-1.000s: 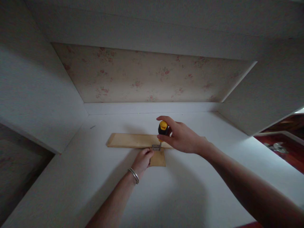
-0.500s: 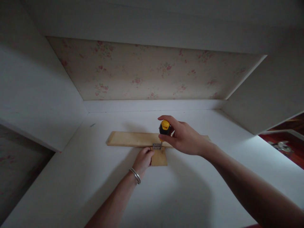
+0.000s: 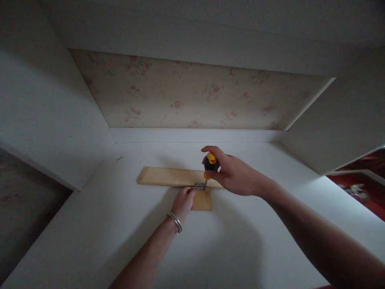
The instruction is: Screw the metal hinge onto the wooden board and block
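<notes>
- Screwdriver (image 3: pixel 210 163), one: centre of frame; right hand (image 3: pixel 242 175) has fingers curled round handle, tip at metal hinge (image 3: pixel 199 186).
- Small wooden piece (image 3: pixel 202 202), lower centre: left hand (image 3: pixel 182 203) pinches its left edge.
- Long board (image 3: pixel 168 176), just above.
- Progress: hinge apparently positioned; screwing seemingly unfinished; screws too small to count.

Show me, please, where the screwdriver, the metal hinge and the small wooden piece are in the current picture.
Screwdriver (image 3: pixel 210 163): head view, on the dark part of its handle.
Metal hinge (image 3: pixel 199 186): head view, near its middle.
Small wooden piece (image 3: pixel 202 201): head view, on its bare upper face.
</notes>
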{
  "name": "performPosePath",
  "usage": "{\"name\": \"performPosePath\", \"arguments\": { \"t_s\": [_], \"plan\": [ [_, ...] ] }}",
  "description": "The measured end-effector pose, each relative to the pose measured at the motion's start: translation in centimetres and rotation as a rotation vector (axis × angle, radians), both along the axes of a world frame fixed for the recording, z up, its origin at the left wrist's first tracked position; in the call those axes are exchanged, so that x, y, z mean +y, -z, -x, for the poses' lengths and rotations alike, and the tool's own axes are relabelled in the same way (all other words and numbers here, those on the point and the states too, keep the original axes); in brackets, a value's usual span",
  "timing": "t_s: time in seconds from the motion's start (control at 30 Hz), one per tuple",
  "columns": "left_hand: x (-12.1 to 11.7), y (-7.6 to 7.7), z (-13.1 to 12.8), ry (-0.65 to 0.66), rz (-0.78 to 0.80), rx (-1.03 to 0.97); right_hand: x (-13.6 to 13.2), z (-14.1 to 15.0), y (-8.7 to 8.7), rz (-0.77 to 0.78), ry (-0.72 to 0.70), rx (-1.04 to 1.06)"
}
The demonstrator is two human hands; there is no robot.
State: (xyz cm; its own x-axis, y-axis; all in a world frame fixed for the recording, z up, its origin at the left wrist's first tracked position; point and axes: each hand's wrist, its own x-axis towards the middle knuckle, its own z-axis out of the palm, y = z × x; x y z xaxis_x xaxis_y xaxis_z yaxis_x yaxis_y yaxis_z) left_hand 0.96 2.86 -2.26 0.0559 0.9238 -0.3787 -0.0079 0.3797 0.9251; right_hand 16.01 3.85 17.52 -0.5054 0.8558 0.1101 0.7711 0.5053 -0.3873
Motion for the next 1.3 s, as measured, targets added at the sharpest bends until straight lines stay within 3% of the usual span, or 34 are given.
{"name": "performPosePath", "arguments": {
  "t_s": [0.2,0.3,0.8,0.97,1.17,1.3],
  "plan": [
    [0.3,0.3,-0.1,-0.011,0.031,0.015,0.2,1.2,-1.1,-0.189,0.089,-0.208],
    [0.2,0.0,-0.1,-0.021,0.06,-0.039,0.6,2.1,-1.7,-0.245,0.064,-0.325],
    [0.1,-0.8,0.2,-0.081,0.157,-0.264,0.3,3.0,-3.9,-0.041,-0.107,-0.297],
    [0.3,-0.2,0.3,-0.069,0.082,-0.169,0.7,2.7,-4.3,-0.031,-0.148,-0.266],
    [0.9,0.3,0.5,-0.044,0.004,-0.023,1.3,2.1,-4.8,0.064,-0.325,-0.262],
    [1.0,-0.1,0.6,-0.052,-0.02,0.031,1.8,2.4,-4.3,0.006,-0.229,-0.287]
  ]
}}
